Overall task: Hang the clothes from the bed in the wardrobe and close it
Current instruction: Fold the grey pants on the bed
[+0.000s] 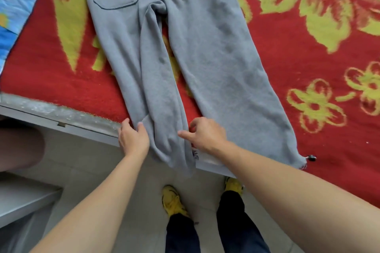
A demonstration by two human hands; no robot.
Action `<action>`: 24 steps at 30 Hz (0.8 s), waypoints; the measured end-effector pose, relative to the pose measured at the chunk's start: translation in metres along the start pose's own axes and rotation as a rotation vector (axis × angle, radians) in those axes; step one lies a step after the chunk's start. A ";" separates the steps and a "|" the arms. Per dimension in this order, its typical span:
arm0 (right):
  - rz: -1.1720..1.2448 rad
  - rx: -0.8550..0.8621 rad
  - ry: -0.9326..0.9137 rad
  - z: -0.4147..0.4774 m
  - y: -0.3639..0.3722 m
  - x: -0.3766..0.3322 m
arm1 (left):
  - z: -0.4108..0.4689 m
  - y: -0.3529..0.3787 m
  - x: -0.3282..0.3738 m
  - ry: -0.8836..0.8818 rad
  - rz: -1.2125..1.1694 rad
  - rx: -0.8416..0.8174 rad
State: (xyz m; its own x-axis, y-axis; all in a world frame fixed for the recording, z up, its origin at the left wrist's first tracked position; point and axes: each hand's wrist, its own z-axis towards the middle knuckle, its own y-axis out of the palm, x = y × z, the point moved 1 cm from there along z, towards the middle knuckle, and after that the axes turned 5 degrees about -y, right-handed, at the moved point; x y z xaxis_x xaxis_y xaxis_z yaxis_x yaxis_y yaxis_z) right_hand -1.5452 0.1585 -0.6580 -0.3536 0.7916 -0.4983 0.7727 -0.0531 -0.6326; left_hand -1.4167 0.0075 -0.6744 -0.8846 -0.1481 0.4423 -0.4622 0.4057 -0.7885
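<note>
You are holding one leg of the grey fleece sweatpants [216,57] lying on the red flowered blanket [287,63], left hand [133,139] gripping its outer edge, right hand [207,137] pinching the inner.

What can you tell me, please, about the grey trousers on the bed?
The grey trousers look like fleece and lie flat, back pockets up, on the red flowered blanket. One leg's end hangs over the edge of the bed; the other's frayed hem carries a black toggle. The left hand pinches the hanging leg's outer edge, the right hand its inner edge.
</note>
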 end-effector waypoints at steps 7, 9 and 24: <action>-0.135 0.018 0.150 -0.018 -0.017 0.031 | 0.011 -0.024 0.002 -0.220 -0.217 0.034; -0.167 0.037 0.177 -0.031 -0.035 0.051 | 0.000 -0.031 -0.007 -0.237 -0.156 0.003; 0.089 0.268 0.428 0.001 -0.143 0.148 | -0.051 0.024 0.139 0.414 0.169 -0.216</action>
State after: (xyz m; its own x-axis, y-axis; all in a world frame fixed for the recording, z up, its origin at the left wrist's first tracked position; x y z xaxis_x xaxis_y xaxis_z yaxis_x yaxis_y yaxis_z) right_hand -1.7087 0.2826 -0.6415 -0.0016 0.9525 -0.3047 0.6074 -0.2411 -0.7569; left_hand -1.5477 0.0429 -0.6094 -0.8269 0.2886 0.4827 -0.2521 0.5771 -0.7768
